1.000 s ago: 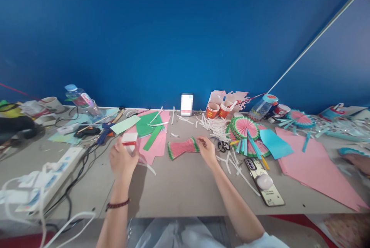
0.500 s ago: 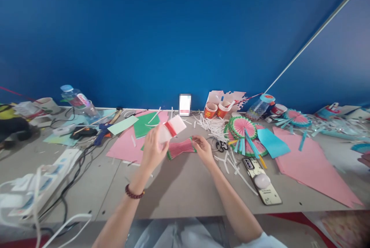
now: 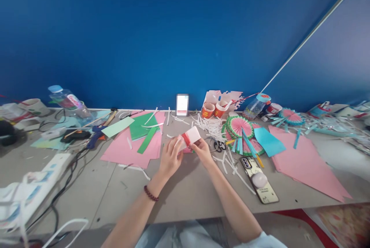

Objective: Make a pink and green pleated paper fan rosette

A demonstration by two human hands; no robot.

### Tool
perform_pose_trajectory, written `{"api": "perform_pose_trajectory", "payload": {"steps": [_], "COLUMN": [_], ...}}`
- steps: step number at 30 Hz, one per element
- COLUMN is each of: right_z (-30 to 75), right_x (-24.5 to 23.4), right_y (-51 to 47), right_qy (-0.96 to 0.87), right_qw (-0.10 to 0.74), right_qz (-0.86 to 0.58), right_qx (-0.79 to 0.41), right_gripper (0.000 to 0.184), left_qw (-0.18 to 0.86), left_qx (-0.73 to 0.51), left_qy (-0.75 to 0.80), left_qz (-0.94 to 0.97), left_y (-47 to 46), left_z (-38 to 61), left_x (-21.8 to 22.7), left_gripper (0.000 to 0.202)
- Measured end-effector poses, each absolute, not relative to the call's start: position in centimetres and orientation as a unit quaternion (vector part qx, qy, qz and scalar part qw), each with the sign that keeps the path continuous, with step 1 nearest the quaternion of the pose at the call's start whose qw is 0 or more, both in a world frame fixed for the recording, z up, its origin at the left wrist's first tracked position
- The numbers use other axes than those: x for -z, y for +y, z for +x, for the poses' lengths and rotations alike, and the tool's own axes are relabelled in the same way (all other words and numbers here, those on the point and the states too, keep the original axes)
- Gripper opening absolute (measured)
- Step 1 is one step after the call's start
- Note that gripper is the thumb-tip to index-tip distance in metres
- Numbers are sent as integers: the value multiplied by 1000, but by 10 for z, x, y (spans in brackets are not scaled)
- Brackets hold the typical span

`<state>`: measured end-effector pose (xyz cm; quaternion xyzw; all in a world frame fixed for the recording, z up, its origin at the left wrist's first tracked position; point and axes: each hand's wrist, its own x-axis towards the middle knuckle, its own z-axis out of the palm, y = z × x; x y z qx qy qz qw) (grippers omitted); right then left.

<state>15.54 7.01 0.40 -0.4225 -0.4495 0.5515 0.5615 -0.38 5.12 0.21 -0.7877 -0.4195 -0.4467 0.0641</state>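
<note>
My left hand (image 3: 171,157) grips a small white card (image 3: 194,134) with red thread (image 3: 185,139) wound round its middle. My right hand (image 3: 203,153) is beside it, thumb and fingers pinched at the card's lower edge near the thread. Whether that pinch is on the thread, the card or the paper behind is unclear. Pleated pink paper (image 3: 188,150) shows just under the card between both hands, mostly hidden. Left of the hands, a green strip (image 3: 147,140) lies over pink sheets (image 3: 119,152) and a green sheet (image 3: 140,125).
Pleated watermelon-coloured fans (image 3: 239,127), black-handled scissors (image 3: 219,146) and white paper strips (image 3: 212,126) lie on the right. A phone (image 3: 263,192) is near the front edge. Paper cups (image 3: 208,110) and a lit screen (image 3: 182,104) stand at the back. Cables and a power strip (image 3: 43,178) occupy the left.
My left hand has moved right with the card, bringing it against my right hand's fingertips. The pleated paper, plainly visible before, is now mostly covered. The view has shifted slightly.
</note>
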Motion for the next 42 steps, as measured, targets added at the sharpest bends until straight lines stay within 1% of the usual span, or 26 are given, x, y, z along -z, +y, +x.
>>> {"api": "perform_pose_trajectory", "payload": {"steps": [3,9,14,18,20,21,24,26,28,30,32,35,38,42], "right_z": [157,157,155,155,154,154,155,156,159,163,167,175,181,186], "right_x": [-1,-4,-3,0,1,1,3,3,3,3,2,2,1,-4], "right_y": [71,70,72,73,73,74,74,75,76,77,80,84,86,85], "right_qy": [-451,-457,-450,-450,-451,-450,-431,-401,-370,-343,-317,-257,-199,-176], "right_qw": [550,543,539,547,554,556,564,574,590,608,623,652,688,737], "right_qz": [-432,-444,-466,-463,-456,-453,-456,-467,-472,-468,-465,-472,-469,-436], "right_qx": [-555,-548,-538,-534,-532,-532,-537,-540,-541,-542,-543,-535,-516,-486], "right_gripper": [34,31,31,32,32,31,30,30,29,28,27,31,32,28], "left_qw": [80,70,31,-17,-84,-141,-371,-507,-589,-624,-627,-595,-538,-440], "left_qx": [444,456,470,515,545,555,564,552,535,516,500,460,401,375], "left_qy": [-418,-438,-462,-479,-482,-479,-440,-400,-372,-361,-351,-310,-300,-344], "left_qz": [-788,-772,-752,-711,-681,-665,-593,-527,-478,-462,-484,-582,-678,-740], "left_y": [50,50,50,49,50,51,56,60,61,61,60,60,58,57], "left_z": [-5,-7,-6,-5,-6,-6,-9,-11,-14,-18,-23,-31,-35,-34], "left_x": [-1,-3,-5,-9,-11,-12,-12,-10,-9,-9,-11,-18,-26,-28], "left_gripper": [60,59,57,54,53,51,43,48,56,58,56,45,37,37]}}
